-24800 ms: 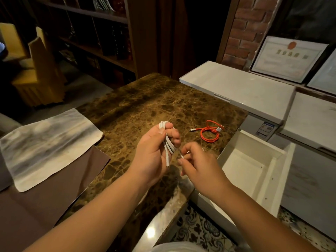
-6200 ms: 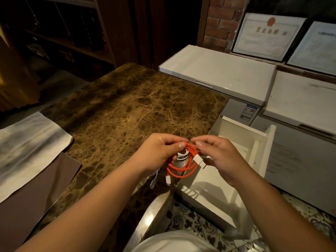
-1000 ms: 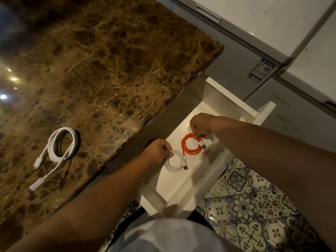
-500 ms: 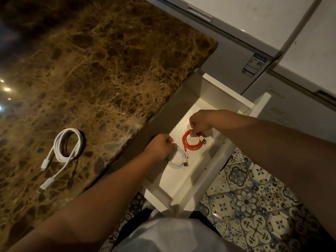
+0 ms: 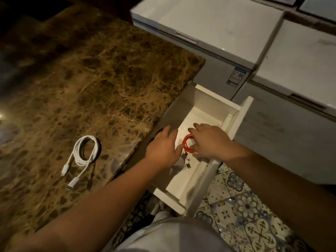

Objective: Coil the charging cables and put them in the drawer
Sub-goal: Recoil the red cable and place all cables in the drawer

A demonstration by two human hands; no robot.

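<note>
The white drawer [image 5: 234, 122] stands pulled out beside the marble table [image 5: 101, 84]. An orange coiled cable [image 5: 187, 144] lies on the drawer floor between my two hands. My left hand [image 5: 163, 145] hovers over the drawer's left part with relaxed fingers and covers most of a small white cable, whose plugs [image 5: 188, 164] show below it. My right hand [image 5: 209, 140] is spread flat above the orange coil's right side and grips nothing. A second, thicker white cable [image 5: 85, 151] lies coiled on the table at the left, its two plugs trailing toward me.
Two white chest freezers [image 5: 214, 26] stand behind and to the right of the drawer. Patterned floor tiles [image 5: 245, 211] lie below the drawer's right side. The table edge runs along the drawer's left wall.
Both hands have let go of the orange and small white cables, which now lie in the drawer. Their fingers have straightened and the hands have drawn back toward me.
</note>
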